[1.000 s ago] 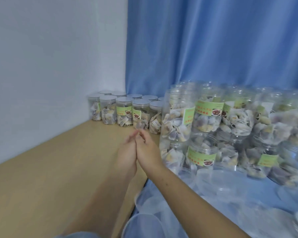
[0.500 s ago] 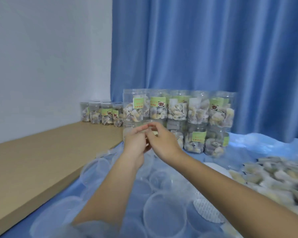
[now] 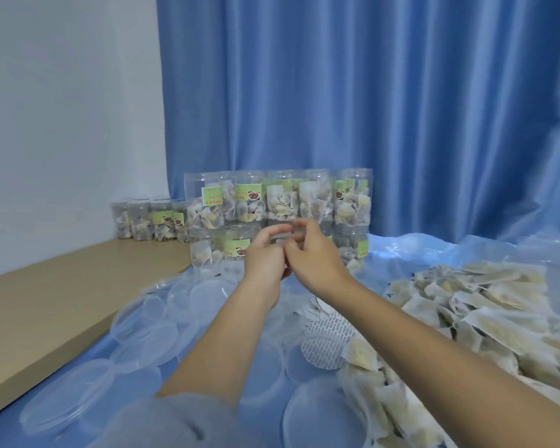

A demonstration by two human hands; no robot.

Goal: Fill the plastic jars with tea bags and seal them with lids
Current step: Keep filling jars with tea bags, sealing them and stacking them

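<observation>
- Above the scattered clear lids (image 3: 149,331), the left hand (image 3: 265,263) and right hand (image 3: 314,257) meet with fingertips pinched together; whether they grip anything I cannot tell.
- Filled plastic jars (image 3: 277,202) stand stacked two high against the blue curtain (image 3: 369,92); they look light, thin-walled and slippery, best taken around the body.
- Tea bags (image 3: 485,312) lie heaped to the right: soft, papery, easily torn, so gather them loosely.
- Blue plastic sheeting (image 3: 434,250) covers the surface and may slide; a bare wooden table (image 3: 46,302) runs along the white wall (image 3: 62,108), carrying further lidded jars (image 3: 149,223).
</observation>
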